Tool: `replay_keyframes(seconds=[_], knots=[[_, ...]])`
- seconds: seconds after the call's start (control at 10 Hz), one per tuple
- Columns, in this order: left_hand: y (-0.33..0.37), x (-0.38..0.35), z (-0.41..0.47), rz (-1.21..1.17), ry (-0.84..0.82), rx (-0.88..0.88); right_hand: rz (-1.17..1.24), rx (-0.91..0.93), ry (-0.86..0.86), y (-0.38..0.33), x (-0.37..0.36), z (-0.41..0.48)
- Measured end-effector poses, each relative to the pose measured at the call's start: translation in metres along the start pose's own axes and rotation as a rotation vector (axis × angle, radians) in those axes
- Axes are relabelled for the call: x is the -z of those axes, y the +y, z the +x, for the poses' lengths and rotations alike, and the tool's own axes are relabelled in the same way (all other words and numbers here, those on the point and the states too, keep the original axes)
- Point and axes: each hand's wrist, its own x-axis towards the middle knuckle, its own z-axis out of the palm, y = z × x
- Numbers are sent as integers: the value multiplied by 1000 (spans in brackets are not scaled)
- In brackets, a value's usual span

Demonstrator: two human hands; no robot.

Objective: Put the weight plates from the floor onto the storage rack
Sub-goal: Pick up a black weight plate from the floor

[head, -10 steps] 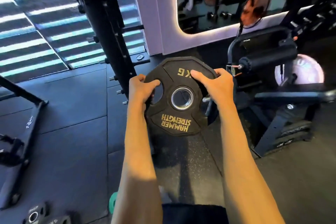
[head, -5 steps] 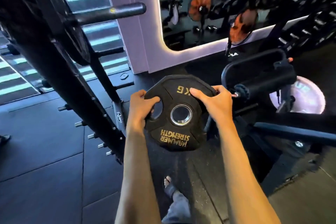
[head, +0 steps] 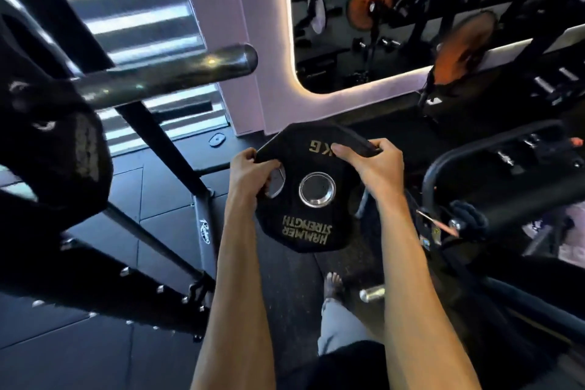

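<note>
Left hand [head: 250,174] and right hand [head: 376,168] grip a weight plate [head: 316,225] by its rim, clear of the floor [head: 95,358], below and right of the rack peg [head: 177,73]; sliding it on is not yet done.

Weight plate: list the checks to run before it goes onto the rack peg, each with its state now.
1. Left grip on the weight plate rim at its slot: ok.
2. Right grip on the opposite rim: ok.
3. Centre hole lined up with the rack peg: not ok, the plate is held lower, right of the peg's end.
4. Bare length free on the peg: ok.
5. Foot out from under the plate: not ok, it shows just below.
</note>
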Motion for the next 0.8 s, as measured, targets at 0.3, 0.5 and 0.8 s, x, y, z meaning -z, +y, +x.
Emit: replay_keyframes(seconds=[0.3, 0.5, 0.8], knots=[[32, -60, 172, -27, 95, 61, -24, 34, -156, 1, -81, 199], [46, -82, 280, -138, 233, 118, -49, 109, -273, -21, -131, 307], [78, -51, 361, -229, 439, 176, -111, 228, -487, -66, -234, 397]])
